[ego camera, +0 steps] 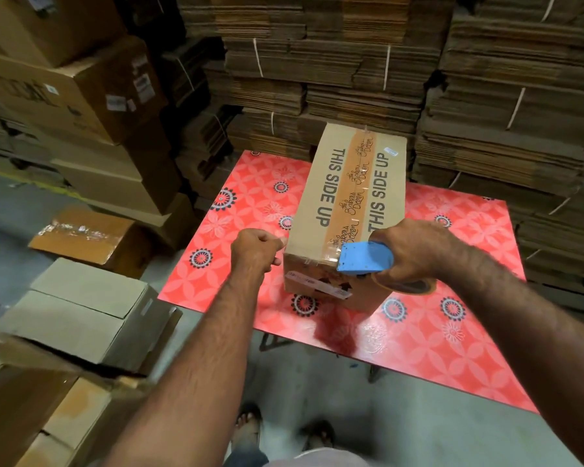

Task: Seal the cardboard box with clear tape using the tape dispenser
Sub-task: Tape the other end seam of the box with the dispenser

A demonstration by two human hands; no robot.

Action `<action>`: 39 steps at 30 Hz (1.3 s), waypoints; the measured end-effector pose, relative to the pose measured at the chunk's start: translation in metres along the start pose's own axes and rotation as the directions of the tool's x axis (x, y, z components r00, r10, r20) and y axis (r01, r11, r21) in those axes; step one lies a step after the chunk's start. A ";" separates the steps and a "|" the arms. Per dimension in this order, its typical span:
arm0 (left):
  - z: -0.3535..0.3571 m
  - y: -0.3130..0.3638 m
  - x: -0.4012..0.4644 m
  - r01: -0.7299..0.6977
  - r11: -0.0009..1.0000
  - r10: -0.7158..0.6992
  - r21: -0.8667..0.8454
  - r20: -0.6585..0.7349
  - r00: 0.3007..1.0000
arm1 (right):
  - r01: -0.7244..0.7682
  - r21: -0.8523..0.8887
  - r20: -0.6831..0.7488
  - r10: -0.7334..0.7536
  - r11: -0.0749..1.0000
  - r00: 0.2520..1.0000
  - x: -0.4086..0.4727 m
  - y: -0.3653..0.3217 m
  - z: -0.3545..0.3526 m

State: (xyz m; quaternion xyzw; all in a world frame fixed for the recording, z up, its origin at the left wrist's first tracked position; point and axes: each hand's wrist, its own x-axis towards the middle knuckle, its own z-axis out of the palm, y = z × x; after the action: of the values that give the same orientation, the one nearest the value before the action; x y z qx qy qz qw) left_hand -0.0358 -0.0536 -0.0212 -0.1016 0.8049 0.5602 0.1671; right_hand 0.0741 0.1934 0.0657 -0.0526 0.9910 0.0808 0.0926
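A brown cardboard box [321, 183] printed "THIS SIDE UP" stands on a red patterned table [452, 332]. An orange printed tape strip runs along its top seam, and clear tape glints at the near edge. My right hand [415, 251] grips a blue tape dispenser [364, 257] with its tape roll, held at the box's near top edge. My left hand [255, 249] is curled into a fist beside the box's near left corner, thumb against the edge; it appears to hold nothing.
Stacks of flattened cartons [486, 96] rise behind and to the right of the table. Closed boxes [81, 96] are piled at the left, with more boxes [88, 311] on the floor by my left arm. My feet [284, 429] stand on bare concrete in front of the table.
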 end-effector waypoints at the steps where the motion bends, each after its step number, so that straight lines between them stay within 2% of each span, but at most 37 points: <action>1: 0.000 -0.001 0.001 0.010 1.000 -0.010 0.004 -0.003 1.000 | -0.003 -0.002 0.016 0.003 1.000 1.000 0.001 -0.001 -0.001; 12: -0.002 -0.012 0.003 0.084 0.994 -0.078 -0.066 0.086 0.993 | -0.050 -0.033 0.119 0.054 0.998 0.991 0.009 -0.013 -0.011; 18: -0.008 -0.015 0.003 0.132 0.990 -0.125 -0.044 0.139 0.982 | -0.077 -0.097 0.159 0.091 0.992 0.983 0.014 -0.024 -0.013; 20: -0.005 -0.012 0.001 0.013 0.996 -0.020 0.092 0.070 0.997 | -0.086 -0.117 0.174 0.106 0.989 0.979 0.015 -0.028 -0.015; 21: -0.003 -0.009 -0.002 -0.091 0.960 0.090 0.265 0.015 0.996 | -0.089 -0.121 0.185 0.110 0.989 0.977 0.016 -0.029 -0.016; 22: 0.000 -0.004 -0.008 -0.188 0.863 0.222 0.469 -0.018 0.975 | -0.092 -0.124 0.195 0.115 0.988 0.974 0.016 -0.031 -0.018; 23: 0.003 -0.001 -0.014 -0.250 0.721 0.339 0.646 -0.014 0.941 | -0.098 -0.125 0.205 0.123 0.987 0.971 0.016 -0.032 -0.019; 24: 0.007 0.002 -0.018 -0.302 0.617 0.438 0.727 0.002 0.899 | -0.104 -0.127 0.214 0.130 0.986 0.968 0.016 -0.033 -0.020; 25: 0.009 0.005 -0.021 -0.357 0.561 0.523 0.747 0.014 0.852 | -0.109 -0.127 0.224 0.136 0.986 0.965 0.016 -0.035 -0.022; 27: 0.012 0.004 -0.024 -0.456 0.545 0.612 0.703 0.037 0.790 | -0.115 -0.128 0.246 0.144 0.985 0.958 0.016 -0.038 -0.023; 31: -0.004 -0.011 -0.022 -0.446 0.626 0.573 0.640 0.011 0.819 | -0.137 -0.122 0.267 0.165 0.983 0.949 0.015 -0.041 -0.026; 33: -0.016 -0.019 -0.021 -0.494 0.594 0.615 0.635 0.038 0.788 | -0.152 -0.123 0.263 0.180 0.981 0.948 0.015 -0.043 -0.025; 36: -0.018 -0.015 -0.026 -0.706 0.488 0.704 0.514 0.246 0.666 | -0.170 -0.141 0.255 0.202 0.975 0.946 0.015 -0.047 -0.025; 39: -0.006 -0.015 -0.036 -0.840 0.290 0.631 0.458 0.568 0.528 | -0.187 -0.143 0.252 0.219 0.972 0.943 0.014 -0.051 -0.028</action>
State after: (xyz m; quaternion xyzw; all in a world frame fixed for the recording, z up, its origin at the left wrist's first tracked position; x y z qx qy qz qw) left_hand 0.0017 -0.0656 -0.0181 0.4348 0.8689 0.2354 0.0224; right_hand 0.0621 0.1378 0.0823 0.0560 0.9633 0.1542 0.2127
